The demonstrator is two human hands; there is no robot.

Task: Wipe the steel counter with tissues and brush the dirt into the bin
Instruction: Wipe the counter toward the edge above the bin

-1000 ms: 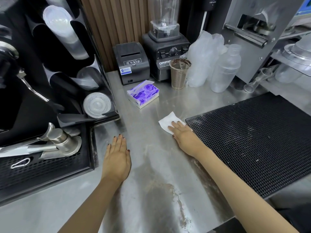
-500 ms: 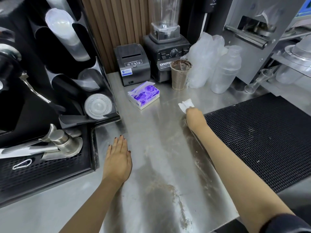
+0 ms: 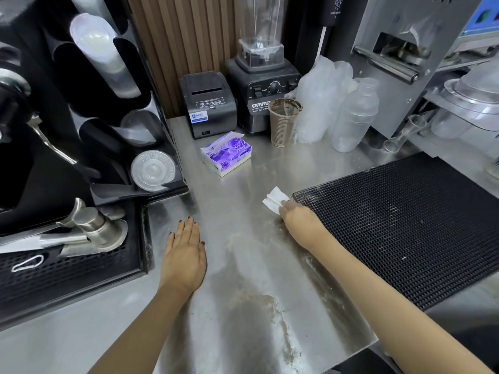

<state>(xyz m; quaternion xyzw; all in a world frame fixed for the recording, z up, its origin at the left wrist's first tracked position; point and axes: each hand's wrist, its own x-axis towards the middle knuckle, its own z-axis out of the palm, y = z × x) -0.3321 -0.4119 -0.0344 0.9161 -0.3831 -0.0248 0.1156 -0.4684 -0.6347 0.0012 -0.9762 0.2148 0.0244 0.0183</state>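
Observation:
My right hand (image 3: 301,221) presses a folded white tissue (image 3: 275,198) flat on the steel counter (image 3: 243,201), right at the near-left corner of the black rubber mat (image 3: 405,225). My left hand (image 3: 185,249) lies flat on the counter with fingers together, holding nothing. A trail of brown dirt (image 3: 272,311) and pale smears runs down the counter toward its front edge. A purple tissue pack (image 3: 226,157) sits further back. No bin is in view.
At the back stand a black receipt printer (image 3: 209,103), a blender (image 3: 262,76), a brown-stained plastic cup (image 3: 284,121), clear bottles and bags (image 3: 351,117). A black cup and lid dispenser (image 3: 89,109) and drip tray (image 3: 67,263) fill the left.
My right hand pushed the tissue away toward the back of the counter, then pulled it back toward me along the mat's edge. My left hand stayed flat in place.

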